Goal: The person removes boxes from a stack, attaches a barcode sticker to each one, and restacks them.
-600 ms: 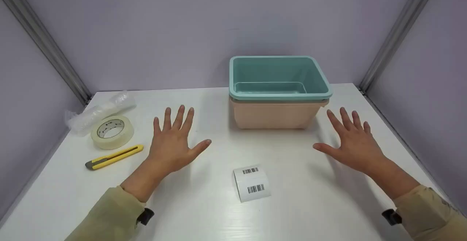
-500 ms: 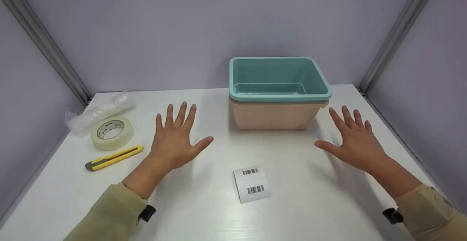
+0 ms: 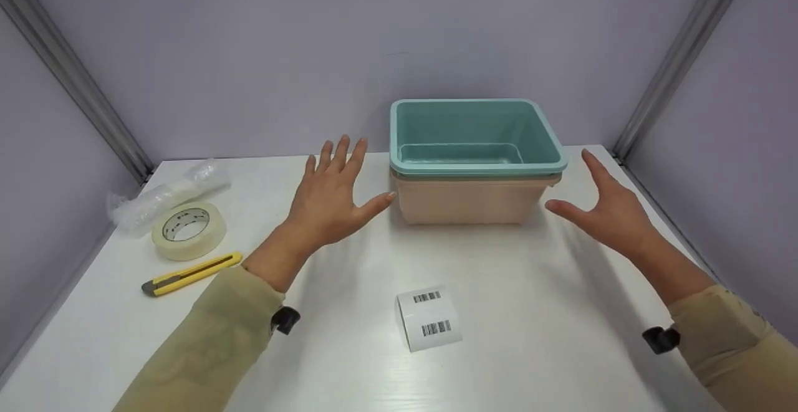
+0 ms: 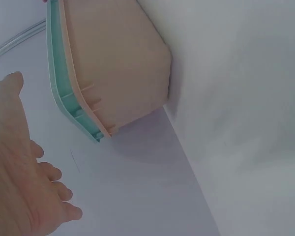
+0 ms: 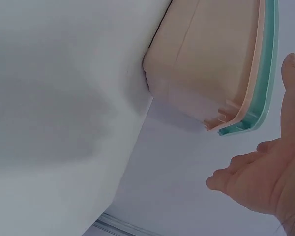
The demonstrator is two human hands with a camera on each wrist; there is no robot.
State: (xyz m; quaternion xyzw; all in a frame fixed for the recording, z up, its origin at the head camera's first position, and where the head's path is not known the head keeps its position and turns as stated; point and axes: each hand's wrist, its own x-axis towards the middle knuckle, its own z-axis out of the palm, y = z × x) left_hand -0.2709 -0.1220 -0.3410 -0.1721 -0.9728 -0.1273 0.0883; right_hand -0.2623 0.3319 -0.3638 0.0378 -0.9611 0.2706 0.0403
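A teal plastic bin [image 3: 480, 167] sits nested inside a peach bin [image 3: 467, 203] at the back right of the table. My left hand [image 3: 327, 206] hovers just left of the bins, fingers spread and straight, holding nothing. On the other side my right hand [image 3: 614, 212] is held off their right end, thumb and index finger extended and apart. The wrist views show a gap between each hand and the teal rim [image 4: 64, 93]. In the right wrist view, the fingers [image 5: 241, 167] are stretched out beside the peach bin [image 5: 201, 64].
A roll of barcode labels [image 3: 429, 318] lies at the middle front of the white table [image 3: 499, 362]. To the left are a yellow utility knife [image 3: 192, 273], a roll of masking tape [image 3: 189, 231] and rolled bubble wrap [image 3: 171, 195]. Walls enclose the back and sides.
Both hands have moved forward toward the bins, the left also to the right. The right hand has turned so that mainly its thumb and index finger show.
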